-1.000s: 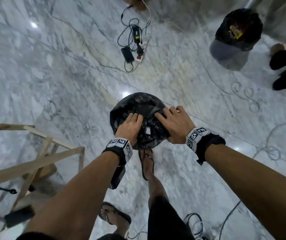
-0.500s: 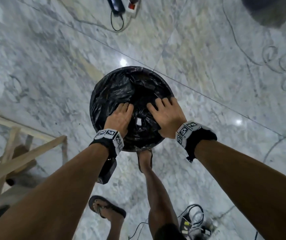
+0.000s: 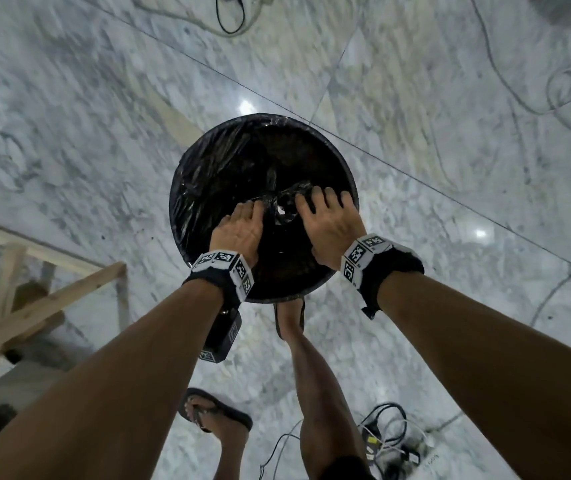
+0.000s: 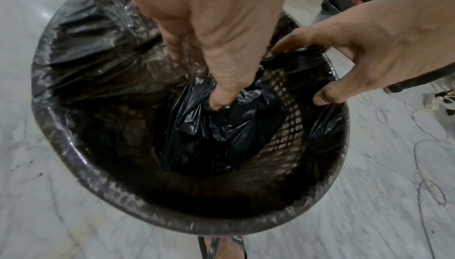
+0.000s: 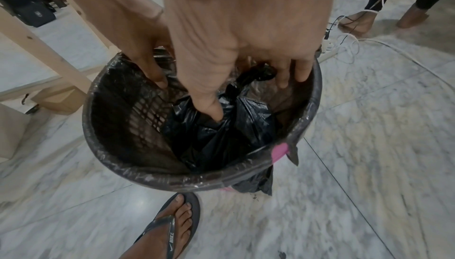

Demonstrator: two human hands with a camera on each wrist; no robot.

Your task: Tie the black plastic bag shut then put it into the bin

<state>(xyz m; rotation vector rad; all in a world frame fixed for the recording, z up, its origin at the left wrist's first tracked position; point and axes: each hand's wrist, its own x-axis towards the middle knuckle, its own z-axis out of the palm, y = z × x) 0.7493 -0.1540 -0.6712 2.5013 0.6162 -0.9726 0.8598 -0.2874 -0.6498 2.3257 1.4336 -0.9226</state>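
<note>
Your left hand (image 3: 237, 233) is reaching down into the round black mesh plastic bin (image 3: 187, 188), its fingers extended and pressing on the crumpled black plastic bag (image 4: 221, 127); the left wrist view shows the left fingertips (image 4: 219, 103) sinking into the bag's folds rather than curling round them. Your right hand (image 3: 329, 226) is also reaching into the bin's mouth, fingers spread and loosely straight. In the right wrist view the right thumb (image 5: 211, 113) is pushing into the bag just beside its knotted neck (image 5: 256, 76), while the remaining right fingers (image 5: 290, 74) are hanging apart near the far rim; whether they are touching the bag cannot be told.

The black plastic bag is lying inside the bin, low against the mesh wall, with its tied neck pointing upward. The bin is lined with a thin translucent film (image 4: 93, 35) that is folding over the rim, and a pink patch (image 5: 279, 151) is showing at the rim on one side. The bin is standing on the grey-veined white marble floor (image 3: 69, 116).

Your foot in a dark flip-flop sandal (image 5: 169, 224) is standing just beside the bin. A pale wooden frame (image 3: 34, 271) is standing to your left, and loose cables (image 3: 391, 434) are lying on the floor near your feet.
</note>
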